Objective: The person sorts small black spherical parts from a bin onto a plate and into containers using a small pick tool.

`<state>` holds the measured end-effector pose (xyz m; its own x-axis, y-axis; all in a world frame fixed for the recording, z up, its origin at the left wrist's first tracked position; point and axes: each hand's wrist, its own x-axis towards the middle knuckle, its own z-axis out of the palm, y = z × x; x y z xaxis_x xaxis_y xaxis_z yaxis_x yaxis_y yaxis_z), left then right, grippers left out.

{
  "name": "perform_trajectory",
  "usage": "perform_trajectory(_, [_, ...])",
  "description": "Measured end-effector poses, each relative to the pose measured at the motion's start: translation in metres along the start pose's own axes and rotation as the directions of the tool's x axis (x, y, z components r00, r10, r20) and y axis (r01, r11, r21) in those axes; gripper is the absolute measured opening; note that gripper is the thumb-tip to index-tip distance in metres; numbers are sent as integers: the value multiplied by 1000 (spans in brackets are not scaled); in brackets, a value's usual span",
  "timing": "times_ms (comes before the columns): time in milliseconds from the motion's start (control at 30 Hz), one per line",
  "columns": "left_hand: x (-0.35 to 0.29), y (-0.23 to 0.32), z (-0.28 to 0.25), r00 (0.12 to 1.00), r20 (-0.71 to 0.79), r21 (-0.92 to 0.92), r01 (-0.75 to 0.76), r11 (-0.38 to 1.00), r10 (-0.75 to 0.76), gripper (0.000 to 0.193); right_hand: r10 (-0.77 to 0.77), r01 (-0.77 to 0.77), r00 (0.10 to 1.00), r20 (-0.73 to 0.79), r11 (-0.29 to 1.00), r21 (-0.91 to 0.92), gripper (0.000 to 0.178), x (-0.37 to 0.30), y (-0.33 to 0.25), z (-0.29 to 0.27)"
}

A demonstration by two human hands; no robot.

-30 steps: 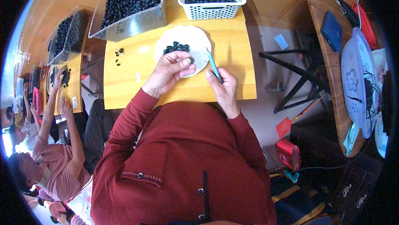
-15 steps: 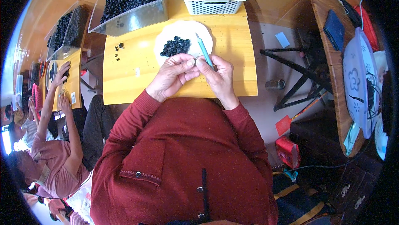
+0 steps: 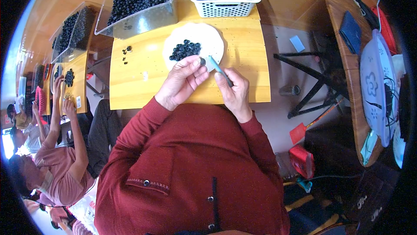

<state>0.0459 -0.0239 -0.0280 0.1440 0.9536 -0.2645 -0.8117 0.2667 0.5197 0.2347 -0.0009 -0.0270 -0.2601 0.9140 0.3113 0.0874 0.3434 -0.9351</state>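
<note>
A small dark round piece (image 3: pixel 202 62) is pinched between the thumb and fingers of my left hand (image 3: pixel 184 76), over the near edge of a white scalloped plate (image 3: pixel 216 39). My right hand (image 3: pixel 235 92) grips a slim teal pen-shaped tool (image 3: pixel 220 69), which slants up and left toward the plate, its end close to the piece. A cluster of similar dark pieces (image 3: pixel 185 50) lies on the plate's left half. They look like blueberries or small moulded parts; I cannot tell which.
A clear bin (image 3: pixel 150 20) and a white perforated basket (image 3: pixel 226 8), both full of dark pieces, stand at the table's far side. A few pieces (image 3: pixel 126 52) lie on the wooden table (image 3: pixel 134 83). A co-worker (image 3: pixel 65 161) sits left; a folding stand (image 3: pixel 310 74) is at right.
My right hand has drawn back from my left, lowering the tool and turning it to slant left. The piece in my left hand now shows. The co-worker's far hand has moved off their pile.
</note>
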Motion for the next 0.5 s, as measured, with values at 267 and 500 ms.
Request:
perform_trajectory(267, [0, -2, 5, 999, -5, -5, -36, 999, 36, 16, -47, 49, 999, 17, 992, -114, 31, -9, 13, -2])
perform_trajectory(500, [-1, -4, 8, 998, -28, 4, -48, 999, 49, 14, -84, 85, 996, 13, 987, -136, 29, -10, 12, -3])
